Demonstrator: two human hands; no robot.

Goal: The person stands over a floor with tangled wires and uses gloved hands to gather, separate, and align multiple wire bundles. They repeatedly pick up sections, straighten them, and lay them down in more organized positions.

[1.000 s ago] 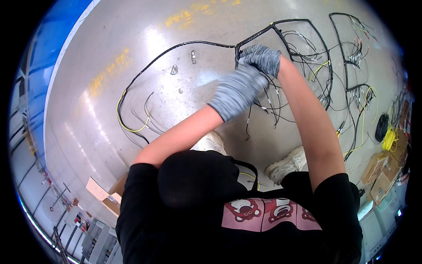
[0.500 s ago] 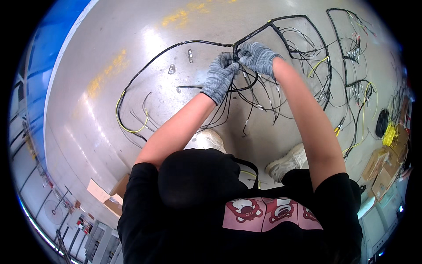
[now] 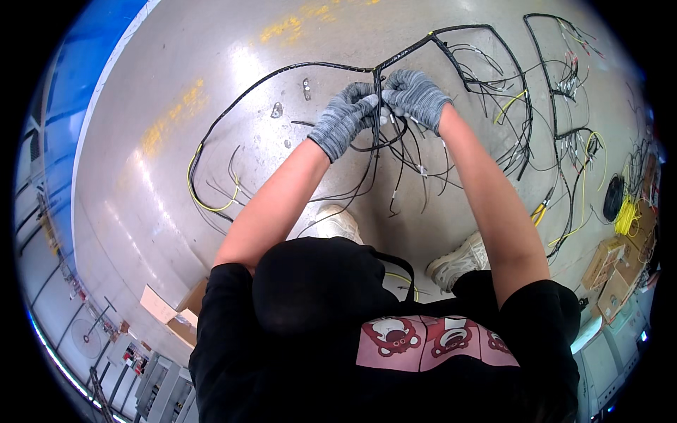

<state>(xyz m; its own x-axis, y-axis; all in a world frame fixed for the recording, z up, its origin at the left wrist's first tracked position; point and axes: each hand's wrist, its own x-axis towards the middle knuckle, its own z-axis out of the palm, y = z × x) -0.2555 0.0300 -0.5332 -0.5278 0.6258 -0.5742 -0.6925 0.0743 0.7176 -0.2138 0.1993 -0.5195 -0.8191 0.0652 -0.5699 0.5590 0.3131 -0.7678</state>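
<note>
A black wrapped wiring harness [image 3: 403,54] lies across the floor, with long arms curving left and right. From its middle junction a short branch comes down between my hands. My left hand [image 3: 343,120], in a grey knit glove, is closed on the left side of this branch. My right hand [image 3: 417,101], gloved alike, is closed against its right side, the fingertips partly hidden. A dark loop hangs just below my fingers. Loose black wires [image 3: 400,185] with white markers fan out beneath, toward my shoes. A yellow-green wire [image 3: 190,180] runs along the left arm's end.
At the right lies a second harness [image 3: 549,77] with several thin wires. Yellow-handled pliers [image 3: 541,209], a black coil [image 3: 613,198] and a yellow wire coil [image 3: 627,216] are near it. Cardboard boxes [image 3: 605,262] stand at the right; an open carton [image 3: 185,314] is lower left.
Both hands have moved slightly down the branch, baring its upper part below the junction. The loose wires under my left hand have swung and bunched closer together.
</note>
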